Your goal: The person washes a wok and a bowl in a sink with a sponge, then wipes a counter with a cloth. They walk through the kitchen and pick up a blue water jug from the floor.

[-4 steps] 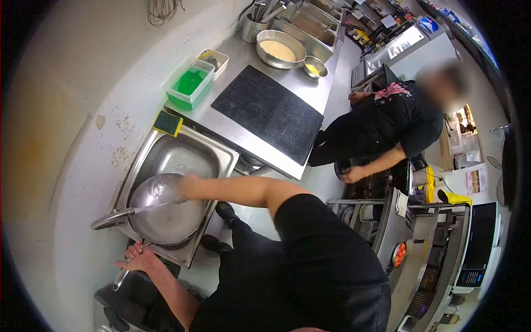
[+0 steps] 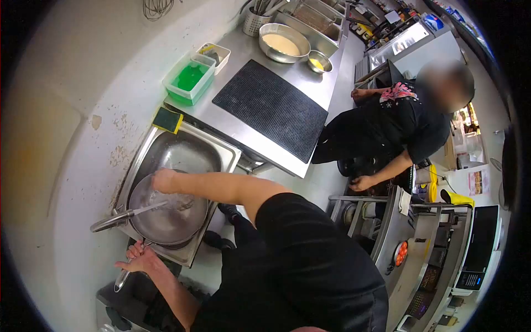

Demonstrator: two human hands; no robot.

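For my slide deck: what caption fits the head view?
One hand scrubs a pan in the sink; the other grips its handle.

Wearer: black short-sleeved shirt (image 2: 310, 249), sleeve ending above the elbow; dark trousers; black shoes (image 2: 227, 210). Both forearms bare.

We can't make out any readable text anywhere here. The packets on the far shelf (image 2: 437, 22) and the paper by the appliance (image 2: 474, 181) are way too blurry for us.
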